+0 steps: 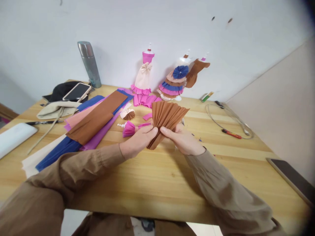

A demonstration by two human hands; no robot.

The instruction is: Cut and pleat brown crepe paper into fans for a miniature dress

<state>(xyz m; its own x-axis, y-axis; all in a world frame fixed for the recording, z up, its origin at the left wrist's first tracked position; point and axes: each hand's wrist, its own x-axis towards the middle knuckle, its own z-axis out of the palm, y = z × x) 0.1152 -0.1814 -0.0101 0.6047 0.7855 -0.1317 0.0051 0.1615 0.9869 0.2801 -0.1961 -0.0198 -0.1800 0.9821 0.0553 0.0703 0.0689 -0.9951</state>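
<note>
Pleated brown paper [169, 113], fanned open toward 12 o'clock and gathered below, is held above the worktop [137, 186] at the centre of the dial used here. Left hand [139, 141]: pinching the gathered folds from the 8 o'clock side, thumb in front. Right hand [185, 139]: grasping the same folds from 4 o'clock, its thumb near the other. The worktop is pale, striped wood. Farther toward 4 o'clock, at its edge, lies a dark-faced flat device [292, 178]. Toward 9 o'clock lie a small pink-dressed figure [129, 129], a cream-and-brown rosette [128, 114] and, beyond them, overlapping coloured sheets [95, 123]. Toward 3 o'clock, a looped cable [231, 133] has a red end. Between 9 and 10 o'clock, a phone [77, 91] rests on dark cloth. At the back stand three dressed forms: pink and cream [142, 77] at 11, tiered and multicoloured [172, 86] at 12, brown [195, 70] at 1. The metal flask [91, 65], at 10 o'clock, is capped, its contents hidden. Behind all rises a pale wall [118, 29].
</note>
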